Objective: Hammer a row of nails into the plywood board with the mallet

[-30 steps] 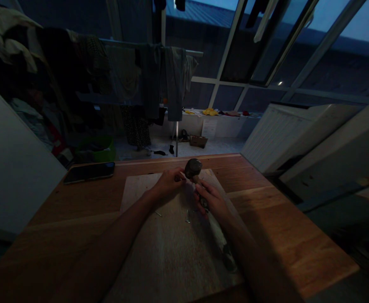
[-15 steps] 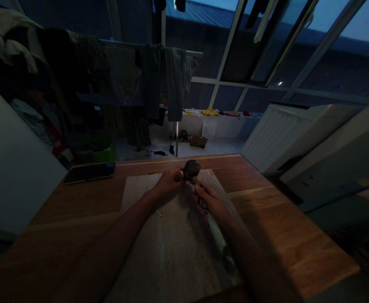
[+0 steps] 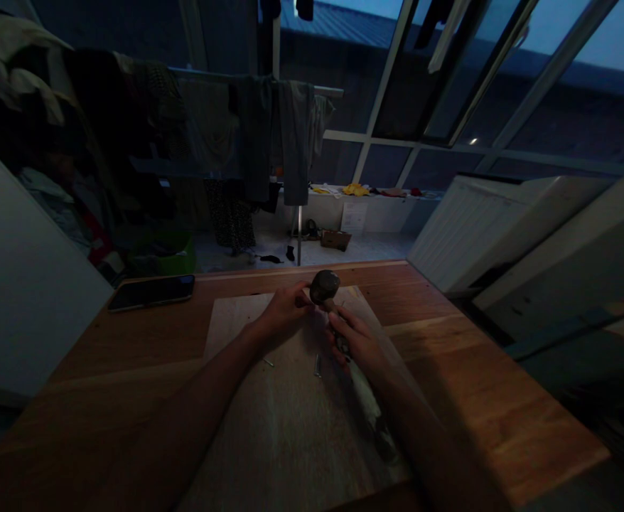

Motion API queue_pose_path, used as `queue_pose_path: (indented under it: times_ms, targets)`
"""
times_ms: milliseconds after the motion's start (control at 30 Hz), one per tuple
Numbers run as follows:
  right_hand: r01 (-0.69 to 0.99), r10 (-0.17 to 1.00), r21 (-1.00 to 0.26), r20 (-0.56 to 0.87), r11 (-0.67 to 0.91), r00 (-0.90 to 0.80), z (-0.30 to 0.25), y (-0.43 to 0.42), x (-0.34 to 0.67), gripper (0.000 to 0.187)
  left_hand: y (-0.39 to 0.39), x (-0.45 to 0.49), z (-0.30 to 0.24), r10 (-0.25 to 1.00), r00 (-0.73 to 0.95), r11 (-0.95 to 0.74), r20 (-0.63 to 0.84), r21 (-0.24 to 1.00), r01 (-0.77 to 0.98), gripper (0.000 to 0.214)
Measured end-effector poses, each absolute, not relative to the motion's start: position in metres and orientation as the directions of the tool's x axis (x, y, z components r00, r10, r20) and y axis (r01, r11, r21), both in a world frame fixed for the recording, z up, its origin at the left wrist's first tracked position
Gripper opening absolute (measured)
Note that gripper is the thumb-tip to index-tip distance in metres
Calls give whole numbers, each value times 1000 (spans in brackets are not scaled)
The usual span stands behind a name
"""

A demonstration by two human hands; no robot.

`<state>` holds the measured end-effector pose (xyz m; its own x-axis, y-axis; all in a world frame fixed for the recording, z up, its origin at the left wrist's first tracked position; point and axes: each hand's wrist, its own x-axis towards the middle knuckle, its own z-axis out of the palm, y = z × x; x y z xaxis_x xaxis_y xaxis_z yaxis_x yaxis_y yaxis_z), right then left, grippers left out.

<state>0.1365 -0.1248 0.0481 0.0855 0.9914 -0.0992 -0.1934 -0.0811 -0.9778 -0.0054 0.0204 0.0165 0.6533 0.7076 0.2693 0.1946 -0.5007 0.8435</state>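
Note:
A pale plywood board (image 3: 285, 427) lies on the wooden table (image 3: 131, 334). My right hand (image 3: 359, 341) is wrapped round the handle of a hammer (image 3: 325, 286) near its dark head, the long handle running back under my wrist. My left hand (image 3: 285, 309) rests on the board just left of the hammer head, fingertips pinched together on something too small and dark to name. Loose nails (image 3: 317, 365) lie on the board between my hands.
A dark phone (image 3: 152, 291) lies at the table's far left. Beyond the table stand a rack hung with clothes (image 3: 269, 128), a green basket (image 3: 165, 252), big windows and white panels (image 3: 482, 220) to the right. A white board (image 3: 18, 284) leans at the left.
The hammer head has shifted slightly left, closer to my left fingertips. Both hands stay almost where they were.

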Motion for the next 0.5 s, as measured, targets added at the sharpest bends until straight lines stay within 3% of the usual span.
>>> queue_pose_path:
  times_ms: [333, 500]
  targets:
    - [-183, 992, -978, -108, -95, 64, 50, -124, 136, 47, 21, -5, 14, 698, 662, -516, 273, 833, 200, 39]
    - [-238, 981, -971, -80, -36, 178, 51, -125, 141, 47, 21, -6, 21, 701, 654, -527, 284, 824, 207, 47]
